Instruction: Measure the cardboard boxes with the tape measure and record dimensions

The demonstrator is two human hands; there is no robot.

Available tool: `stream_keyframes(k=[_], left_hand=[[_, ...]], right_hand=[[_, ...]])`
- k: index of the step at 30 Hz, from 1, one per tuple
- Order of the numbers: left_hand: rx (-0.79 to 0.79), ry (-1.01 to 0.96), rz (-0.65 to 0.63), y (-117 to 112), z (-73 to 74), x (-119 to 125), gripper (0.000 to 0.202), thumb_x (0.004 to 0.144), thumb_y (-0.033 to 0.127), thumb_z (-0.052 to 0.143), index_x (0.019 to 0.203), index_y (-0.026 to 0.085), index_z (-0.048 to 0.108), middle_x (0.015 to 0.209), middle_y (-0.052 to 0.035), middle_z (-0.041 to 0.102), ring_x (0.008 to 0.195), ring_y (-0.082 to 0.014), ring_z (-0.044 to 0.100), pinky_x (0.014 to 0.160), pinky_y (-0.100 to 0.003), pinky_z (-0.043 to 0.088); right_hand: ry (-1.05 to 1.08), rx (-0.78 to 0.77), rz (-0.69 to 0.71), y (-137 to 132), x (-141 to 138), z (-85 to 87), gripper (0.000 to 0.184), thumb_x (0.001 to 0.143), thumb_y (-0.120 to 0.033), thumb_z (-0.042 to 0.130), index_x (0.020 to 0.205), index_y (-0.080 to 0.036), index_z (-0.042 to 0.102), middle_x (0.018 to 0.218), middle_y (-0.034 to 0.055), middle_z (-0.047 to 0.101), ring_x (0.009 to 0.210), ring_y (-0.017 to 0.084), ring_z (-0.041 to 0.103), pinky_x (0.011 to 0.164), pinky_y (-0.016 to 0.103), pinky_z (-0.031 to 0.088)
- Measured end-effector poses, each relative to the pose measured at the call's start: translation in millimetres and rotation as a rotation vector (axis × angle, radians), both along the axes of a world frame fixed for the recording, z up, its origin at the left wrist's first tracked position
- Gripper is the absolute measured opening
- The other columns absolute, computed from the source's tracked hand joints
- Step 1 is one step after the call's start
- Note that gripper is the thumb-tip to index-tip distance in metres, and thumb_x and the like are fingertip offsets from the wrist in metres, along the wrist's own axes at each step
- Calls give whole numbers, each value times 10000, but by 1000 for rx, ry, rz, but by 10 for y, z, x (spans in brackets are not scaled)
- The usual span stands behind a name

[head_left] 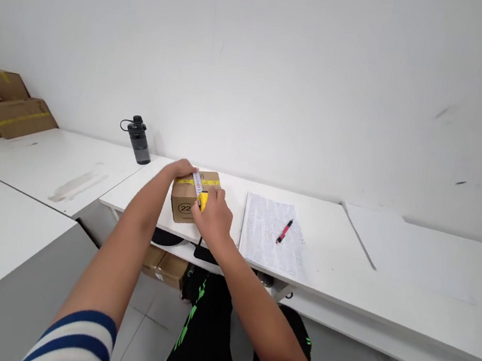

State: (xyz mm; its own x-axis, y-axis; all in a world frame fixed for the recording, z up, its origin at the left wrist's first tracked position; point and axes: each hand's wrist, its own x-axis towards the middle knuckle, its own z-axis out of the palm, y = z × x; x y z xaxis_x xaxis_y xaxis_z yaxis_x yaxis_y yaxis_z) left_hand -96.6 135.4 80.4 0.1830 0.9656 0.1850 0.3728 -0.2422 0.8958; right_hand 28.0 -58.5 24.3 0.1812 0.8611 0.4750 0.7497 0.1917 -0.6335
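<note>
A small cardboard box (183, 191) with yellow tape across its top and a circled "22" on its front stands on the white desk. My right hand (216, 216) grips a yellow tape measure (203, 200) at the box's near top edge. Its white blade (197, 182) runs out across the top of the box towards the far edge. At that far edge, my left hand (182, 167) has its fingertips closed on the end of the blade; part of its fingers is hidden behind the box and wrist.
Written sheets of paper (260, 232) with a red pen (285, 231) on them lie right of the box. A dark bottle (139, 141) stands back left. Cardboard boxes (17, 116) are stacked far left. Blank white sheets (412, 253) lie at the right. More boxes (172, 267) sit under the desk.
</note>
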Motion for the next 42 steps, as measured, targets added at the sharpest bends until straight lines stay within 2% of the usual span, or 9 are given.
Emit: stream_keyframes(k=[2, 5, 15, 19, 23, 26, 31, 37, 42], left_hand=[[-27, 166, -14, 19, -178, -7, 209, 822, 344, 828, 832, 165, 719, 846, -82, 749, 798, -248, 694, 742, -360, 547], [18, 383, -7, 26, -324, -28, 190, 899, 393, 703, 902, 205, 725, 967, -62, 779, 883, -236, 687, 820, -344, 520], [70, 755, 11, 4, -291, 42, 397, 989, 532, 485, 1062, 236, 740, 1178, -102, 781, 978, -286, 695, 854, -376, 493], [106, 776, 32, -81, -263, 76, 434, 1024, 510, 438, 999, 210, 751, 1164, -137, 773, 1051, -310, 683, 908, -399, 494], [460, 520, 218, -410, -159, 239, 289, 1024, 373, 512, 1128, 193, 713, 1242, -144, 737, 1180, -280, 644, 1070, -395, 448], [519, 350, 81, -738, -17, 410, 252, 1011, 370, 558, 1125, 191, 694, 1180, -107, 747, 1103, -228, 677, 1035, -345, 480], [348, 507, -119, -1054, 101, 446, 478, 1058, 554, 392, 1196, 226, 712, 1277, -95, 747, 1221, -295, 666, 1122, -460, 453], [186, 875, 44, -1011, -372, -149, 1052, 793, 509, 808, 1671, 188, 325, 1786, -182, 215, 1650, -434, 177, 1273, -612, 301], [275, 440, 158, -1257, -1050, -911, 1095, 817, 596, 763, 1689, 190, 239, 1785, -187, 213, 1665, -367, 187, 1337, -545, 241]], right_hand=[[-1, -72, -29, 54, -54, 67, 454, 915, -325, 557, 1355, -216, 577, 1337, 177, 580, 1119, 324, 647, 752, 422, 562], [-61, -158, -8, 63, -127, 177, 411, 927, -262, 558, 1323, -153, 571, 1358, 175, 572, 1144, 300, 636, 813, 408, 576], [-77, -170, 54, 57, -171, 149, 478, 950, -236, 544, 1419, -146, 520, 1495, 197, 525, 1251, 322, 604, 893, 446, 603], [-23, -122, 64, 74, -144, 71, 475, 950, -260, 546, 1413, -157, 534, 1442, 194, 566, 1238, 330, 616, 933, 453, 594], [146, -121, 60, 88, -27, -76, 540, 953, -279, 545, 1479, -165, 497, 1419, 197, 602, 1277, 353, 621, 1050, 499, 550], [325, -81, 20, 37, 147, -243, 651, 946, -319, 546, 1563, -173, 399, 1482, 210, 571, 1367, 358, 579, 1103, 522, 520], [516, 123, -41, -300, 456, -591, 713, 931, -475, 559, 1570, -210, 385, 1554, 192, 515, 1489, 320, 481, 1213, 495, 433], [791, -7, -139, -666, 561, -1078, 881, 791, -571, 678, 1533, -181, 406, 1440, 188, 566, 1330, 317, 600, 1165, 499, 468], [905, -9, -192, -794, 568, -1227, 929, 736, -570, 724, 1513, -190, 386, 1338, 150, 566, 1170, 271, 646, 1081, 459, 523]])
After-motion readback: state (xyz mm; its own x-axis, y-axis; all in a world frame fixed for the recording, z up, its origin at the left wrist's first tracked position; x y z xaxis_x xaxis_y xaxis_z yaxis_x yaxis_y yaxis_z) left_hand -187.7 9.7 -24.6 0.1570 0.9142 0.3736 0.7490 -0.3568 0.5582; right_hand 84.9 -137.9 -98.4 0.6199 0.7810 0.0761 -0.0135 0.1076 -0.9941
